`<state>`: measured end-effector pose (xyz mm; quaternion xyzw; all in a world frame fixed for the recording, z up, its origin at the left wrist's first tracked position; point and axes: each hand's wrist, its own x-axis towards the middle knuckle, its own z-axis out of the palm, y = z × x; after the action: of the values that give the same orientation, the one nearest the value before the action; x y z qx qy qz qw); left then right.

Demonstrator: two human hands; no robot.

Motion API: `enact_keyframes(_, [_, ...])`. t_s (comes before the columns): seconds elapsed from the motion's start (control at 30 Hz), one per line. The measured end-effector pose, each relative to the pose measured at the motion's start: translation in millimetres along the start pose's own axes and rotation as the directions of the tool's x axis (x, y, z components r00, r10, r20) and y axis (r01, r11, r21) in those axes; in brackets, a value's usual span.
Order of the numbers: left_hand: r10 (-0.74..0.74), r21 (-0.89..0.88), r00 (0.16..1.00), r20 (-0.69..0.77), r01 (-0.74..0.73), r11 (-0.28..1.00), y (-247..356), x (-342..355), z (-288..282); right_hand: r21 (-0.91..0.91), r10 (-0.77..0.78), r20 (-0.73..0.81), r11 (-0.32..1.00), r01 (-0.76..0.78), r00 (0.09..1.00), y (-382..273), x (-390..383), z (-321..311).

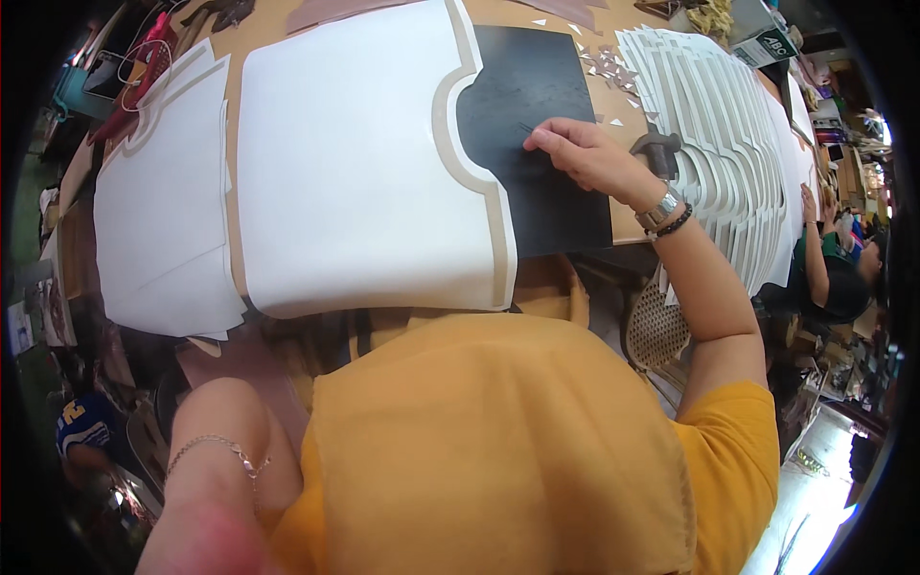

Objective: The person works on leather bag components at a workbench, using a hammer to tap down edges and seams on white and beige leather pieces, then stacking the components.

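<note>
My right hand (586, 161) is closed in a pinch above a flat black board (537, 77). Out of its fingertips stick the thin dark tips (525, 127) of a slim tool whose kind I cannot make out. Just left of it lies a large white sheet (355, 172), with a beige strip (445, 120) running along its notched right edge. This sheet partly covers the board, and its near edge curls over the table's front. Bent back toward me at the lower left is my left arm; its hand (206, 537) is blurred and close, fingers hidden.
More white sheets (163, 220) lie at the left. Overlapping notched white pieces (719, 144) fan out at the right, beside a dark metal tool (656, 151). Small triangular scraps (609, 67) litter the tan table (628, 228). Another person (843, 278) is at far right.
</note>
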<state>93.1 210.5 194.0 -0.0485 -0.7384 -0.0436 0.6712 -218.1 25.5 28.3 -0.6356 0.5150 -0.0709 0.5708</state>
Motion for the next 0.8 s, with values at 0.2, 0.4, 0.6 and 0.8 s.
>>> enact_keyframes(0.2, [-0.255,0.22,0.956,0.144,0.22,0.95,5.4,-24.9,-38.4,0.051,-0.115,-0.07,0.992,0.119,0.991,4.9,-1.3,0.0])
enact_keyframes(0.4, [-0.844,0.796,0.376,0.382,0.329,0.507,-43.6,-181.9,55.2,-0.065,0.024,0.043,0.998,-0.021,0.999,-14.5,-5.9,-1.0])
enact_keyframes(0.6, [-0.888,0.82,0.156,0.432,0.341,0.459,-43.2,-200.8,73.9,-0.07,0.188,0.248,0.982,-0.176,0.95,-19.9,-0.2,-7.0])
enact_keyframes(0.8, [-0.905,0.789,0.177,0.387,0.445,0.424,-38.7,-193.8,69.6,-0.099,0.268,0.344,0.964,-0.249,0.9,-33.3,4.0,-3.6])
